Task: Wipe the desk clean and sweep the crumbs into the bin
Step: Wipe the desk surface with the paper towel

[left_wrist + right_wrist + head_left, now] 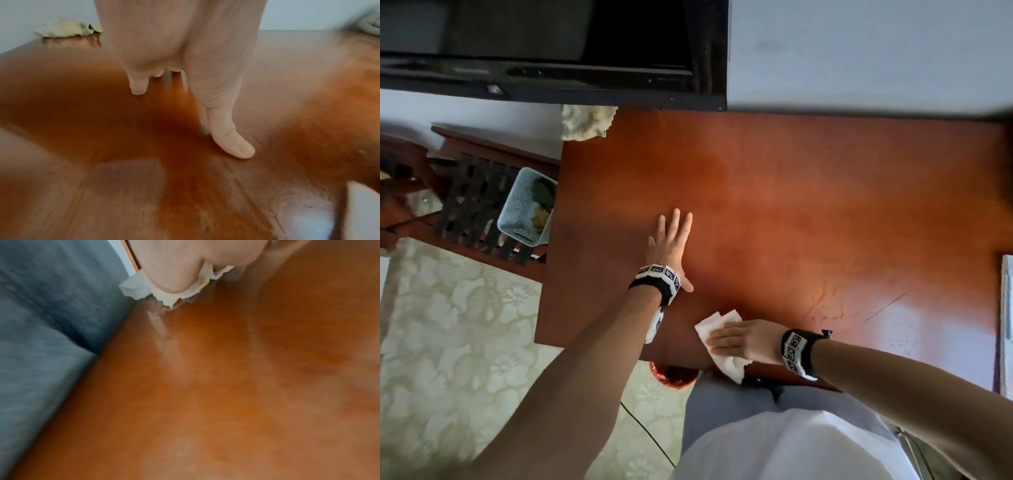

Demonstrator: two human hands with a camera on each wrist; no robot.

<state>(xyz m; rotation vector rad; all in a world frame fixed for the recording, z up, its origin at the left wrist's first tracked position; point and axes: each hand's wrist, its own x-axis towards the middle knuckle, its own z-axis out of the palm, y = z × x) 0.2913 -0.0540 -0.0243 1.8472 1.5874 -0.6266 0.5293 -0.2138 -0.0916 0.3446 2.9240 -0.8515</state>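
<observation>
The right hand [743, 341] lies flat, fingers straight and together, pressing a white paper tissue [717, 323] down onto the worktop [791, 205]; its grip is not curled round the tissue but bears on it from above. The left hand [671, 245] is spread, palm down, fingers extended on the bare wood, grasping nothing; the left wrist view shows its thumb [232, 142] touching the surface.

The tissue is crumpled and ragged at its edges, with one end sticking out past the fingertips and the other trailing off the near edge of the worktop beneath the wrist. In the right wrist view its torn rim [174, 298] looks faintly yellowed, though blur makes that uncertain.

The worktop is glossy reddish-brown wood with fine scratches towards its right side. The tissue sits at the near edge, just beside and to the right of the left forearm. A pale blue basket [525, 205] holding scraps stands off the worktop's left edge, well apart from both hands.
</observation>
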